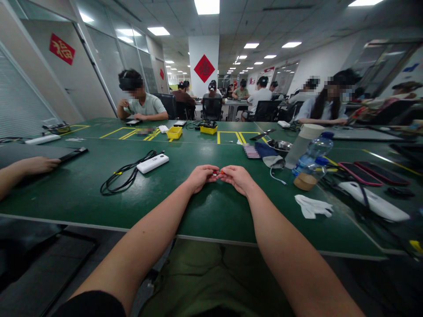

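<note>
At the left edge of the frame, another person's hand [40,165] rests on a dark flat panel [33,151]; both are cut off there. Left of centre on the green surface [158,202] lie a looped black cable [123,179] and, just beside it, a white power bank [153,163].

At the middle of the frame the left hand [201,178] has its grip narrow, fingertips closed on a small red piece [214,173] with a pale spot. That piece lies at the right end of this hand, toward the other. Just right of it is an orange-red piece [222,172], pinched in the equally narrow grip of the right hand [236,177]. The hands face each other, fingertips near or touching, neither clearly closer. Fingers cover much of both pieces, so their long axes, their shape and whether they join cannot be told.

Farther right are plastic bottles [306,176], a crumpled white cloth or glove [312,207] and a white device [373,200] partly crossed by dark cables [358,198].
</note>
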Demonstrator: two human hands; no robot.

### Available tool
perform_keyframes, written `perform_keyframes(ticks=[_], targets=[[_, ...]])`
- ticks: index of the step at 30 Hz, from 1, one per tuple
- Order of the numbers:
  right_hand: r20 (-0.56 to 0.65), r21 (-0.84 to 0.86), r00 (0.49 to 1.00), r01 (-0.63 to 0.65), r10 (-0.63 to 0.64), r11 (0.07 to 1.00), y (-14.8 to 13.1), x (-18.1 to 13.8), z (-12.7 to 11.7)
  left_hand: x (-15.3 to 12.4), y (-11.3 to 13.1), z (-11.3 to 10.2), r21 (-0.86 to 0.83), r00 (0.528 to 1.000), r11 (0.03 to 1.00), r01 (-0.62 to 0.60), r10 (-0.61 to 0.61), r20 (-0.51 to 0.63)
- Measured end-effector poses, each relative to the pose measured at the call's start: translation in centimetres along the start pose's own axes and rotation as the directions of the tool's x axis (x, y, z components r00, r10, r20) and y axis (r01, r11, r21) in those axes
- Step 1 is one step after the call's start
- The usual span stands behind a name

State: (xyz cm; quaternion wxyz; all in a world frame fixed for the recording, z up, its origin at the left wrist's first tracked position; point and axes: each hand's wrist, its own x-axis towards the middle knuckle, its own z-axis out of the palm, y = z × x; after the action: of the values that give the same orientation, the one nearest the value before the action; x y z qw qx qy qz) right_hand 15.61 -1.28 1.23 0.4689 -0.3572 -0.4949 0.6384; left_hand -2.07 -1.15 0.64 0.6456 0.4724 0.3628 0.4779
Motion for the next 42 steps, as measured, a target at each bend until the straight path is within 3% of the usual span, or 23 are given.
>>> perform_keyframes(ticks=[7,15,29,42], targets=[[-0.023,0.047,0.999,-0.046,0.048,0.998,-0.33,0.03,0.1,-0.12,0.1,-0.01,-0.009,1.0,1.0,0.001,-0.001,-0.007],[-0.031,-0.043,0.998,-0.051,0.05,0.998,0.33,0.07,-0.04,-0.33,-0.18,-0.02,0.143,1.0,0.989,-0.025,0.023,0.015],[-0.02,-0.009,0.999,-0.04,0.04,0.999,0.1,0.2,-0.37,0.14,-0.12,-0.23,-0.006,1.0,1.0,0.017,-0.017,0.022],[-0.029,-0.055,1.0,-0.013,0.011,0.998,0.51,0.24,-0.39,-0.47,0.36,0.25,0.061,0.999,0.998,0.021,-0.024,0.034]])
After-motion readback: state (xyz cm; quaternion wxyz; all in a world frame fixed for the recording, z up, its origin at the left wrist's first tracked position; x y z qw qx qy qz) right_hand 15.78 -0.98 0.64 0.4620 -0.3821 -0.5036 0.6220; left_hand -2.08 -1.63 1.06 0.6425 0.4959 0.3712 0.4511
